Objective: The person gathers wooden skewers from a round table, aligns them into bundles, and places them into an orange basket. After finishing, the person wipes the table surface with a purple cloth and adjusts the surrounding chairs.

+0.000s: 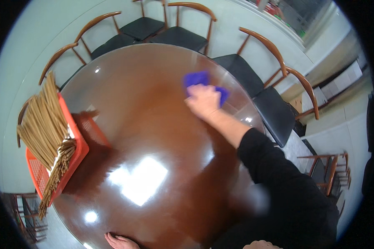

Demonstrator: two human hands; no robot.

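Note:
My right hand presses a purple cloth onto the far right part of a round, glossy brown table. Parts of the cloth stick out beyond the fingers and beside the wrist. The arm, in a black sleeve, stretches across the table's right side. Down at the near edge, my left hand rests on the tabletop with nothing visible in it. Its fingers are partly spread, and the picture's lower rim cuts off the rest.
An orange-red plastic basket at the table's left holds bundles of thin brown sticks. Wooden chairs with black seats, such as one chair at the back, ring the far side. Another chair stands close on the right.

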